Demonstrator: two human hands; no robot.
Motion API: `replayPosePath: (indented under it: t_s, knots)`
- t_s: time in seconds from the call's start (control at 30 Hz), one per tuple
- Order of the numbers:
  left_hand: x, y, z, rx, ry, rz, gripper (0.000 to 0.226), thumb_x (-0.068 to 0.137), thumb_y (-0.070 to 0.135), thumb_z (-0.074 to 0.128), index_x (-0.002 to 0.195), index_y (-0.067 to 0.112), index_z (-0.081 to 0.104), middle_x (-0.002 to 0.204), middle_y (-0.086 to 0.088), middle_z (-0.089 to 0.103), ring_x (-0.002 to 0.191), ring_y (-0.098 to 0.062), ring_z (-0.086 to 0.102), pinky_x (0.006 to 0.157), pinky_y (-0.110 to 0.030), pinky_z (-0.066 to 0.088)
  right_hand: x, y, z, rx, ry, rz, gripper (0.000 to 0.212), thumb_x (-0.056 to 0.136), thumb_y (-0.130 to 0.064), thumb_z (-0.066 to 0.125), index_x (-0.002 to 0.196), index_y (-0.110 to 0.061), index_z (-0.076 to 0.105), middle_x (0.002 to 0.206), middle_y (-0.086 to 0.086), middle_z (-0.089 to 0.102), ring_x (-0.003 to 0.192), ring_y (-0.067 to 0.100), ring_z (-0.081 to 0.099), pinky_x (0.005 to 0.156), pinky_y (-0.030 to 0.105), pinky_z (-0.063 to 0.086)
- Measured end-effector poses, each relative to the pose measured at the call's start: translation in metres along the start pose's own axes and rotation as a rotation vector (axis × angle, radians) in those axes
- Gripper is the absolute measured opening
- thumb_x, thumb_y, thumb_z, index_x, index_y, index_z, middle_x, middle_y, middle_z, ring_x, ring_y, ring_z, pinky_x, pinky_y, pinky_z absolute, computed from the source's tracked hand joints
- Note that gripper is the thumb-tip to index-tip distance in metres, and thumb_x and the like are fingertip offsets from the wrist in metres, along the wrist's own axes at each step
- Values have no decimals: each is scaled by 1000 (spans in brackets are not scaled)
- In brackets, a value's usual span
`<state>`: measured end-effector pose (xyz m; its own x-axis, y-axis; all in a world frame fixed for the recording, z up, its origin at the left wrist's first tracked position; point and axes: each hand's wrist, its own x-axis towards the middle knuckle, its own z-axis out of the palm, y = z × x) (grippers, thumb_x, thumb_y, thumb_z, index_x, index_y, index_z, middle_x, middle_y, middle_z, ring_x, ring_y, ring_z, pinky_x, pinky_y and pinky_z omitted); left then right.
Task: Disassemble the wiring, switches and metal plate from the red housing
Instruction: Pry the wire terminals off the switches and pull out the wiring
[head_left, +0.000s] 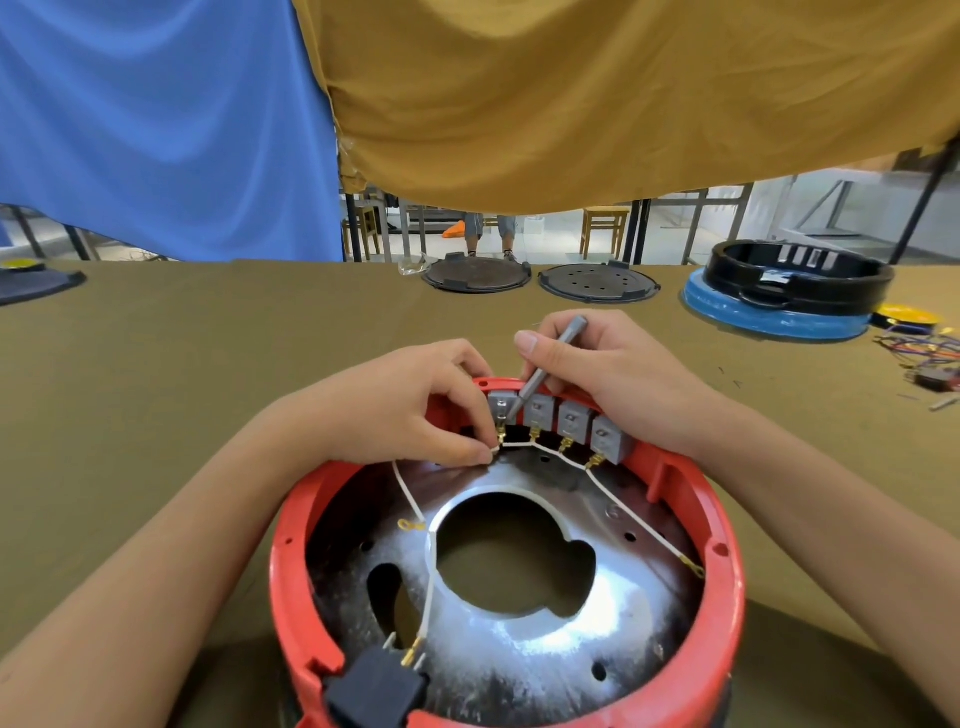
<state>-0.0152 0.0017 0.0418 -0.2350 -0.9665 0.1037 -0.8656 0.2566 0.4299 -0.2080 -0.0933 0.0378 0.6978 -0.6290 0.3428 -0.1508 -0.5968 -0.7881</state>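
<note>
The round red housing (719, 540) lies open side up in front of me. Inside it sits a shiny metal plate (587, 618) with a large central hole. Several grey switches (571, 423) line the far wall, joined by a white wire (415, 506) with brass terminals. A black plug socket (376, 686) sits at the near rim. My left hand (415, 405) pinches the white wire's terminal below the leftmost switch. My right hand (592, 364) holds a grey metal screwdriver bit (545, 371), its tip touching that leftmost switch.
On the olive table cloth, two dark round lids (475, 273) (597, 283) lie at the far edge. A black ring on a blue base (789, 291) stands far right, with loose coloured wires (919, 348) beside it. Blue and mustard cloths hang behind.
</note>
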Motion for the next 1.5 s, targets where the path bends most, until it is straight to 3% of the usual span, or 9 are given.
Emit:
replayPosePath:
  t_s: [0.23, 0.4, 0.77, 0.93, 1.13, 1.4, 1.5]
  knots:
    - [0, 1, 0, -9, -4, -3, 7, 82, 30, 80, 86, 34, 78, 121, 16, 52, 111, 2, 54, 102, -23, 41, -1, 0, 0, 0, 9, -30, 35, 97, -37, 58, 78, -8, 65, 67, 6, 62, 62, 11, 55, 65, 25, 48]
    - [-1, 1, 0, -5, -1, -1, 7, 82, 30, 81, 86, 35, 78, 120, 17, 51, 111, 3, 53, 101, -19, 39, -1, 0, 0, -51, 11, -64, 37, 97, -37, 59, 79, -5, 65, 62, -1, 60, 58, 10, 52, 58, 20, 42]
    - [-1, 2, 0, -27, -2, -3, 8, 81, 30, 81, 85, 36, 78, 121, 16, 53, 114, -1, 53, 105, -29, 40, 2, 4, -1, 25, 15, 52, 37, 97, -44, 55, 78, -14, 68, 62, -6, 58, 58, 3, 52, 61, 13, 43]
    - [-1, 1, 0, -19, -7, -7, 8, 81, 33, 81, 84, 39, 77, 122, 19, 50, 115, 3, 51, 105, -23, 38, 1, 3, -1, 20, 7, 42, 34, 97, -40, 58, 77, -14, 66, 59, -9, 57, 54, -1, 50, 56, 8, 41]
    - [-1, 1, 0, 16, -9, 8, 7, 81, 32, 81, 84, 38, 78, 121, 19, 48, 114, 12, 46, 98, -6, 33, 1, 2, -1, 3, -27, 36, 39, 97, -41, 58, 76, -9, 65, 57, -9, 55, 52, 1, 46, 54, 11, 38]
    - [-1, 3, 0, -18, 23, -15, 10, 79, 31, 82, 78, 35, 73, 115, 21, 52, 107, 3, 56, 95, -14, 39, -3, -2, 0, -44, -31, -63, 39, 96, -39, 59, 79, -5, 66, 67, 18, 59, 60, 16, 47, 59, 27, 39]
    - [-1, 2, 0, -22, 33, -15, 13, 78, 31, 83, 78, 35, 70, 112, 22, 53, 103, 1, 58, 91, -11, 40, -3, -3, -1, -61, -49, -64, 38, 96, -38, 60, 78, -6, 68, 61, 4, 58, 57, 11, 47, 56, 21, 37]
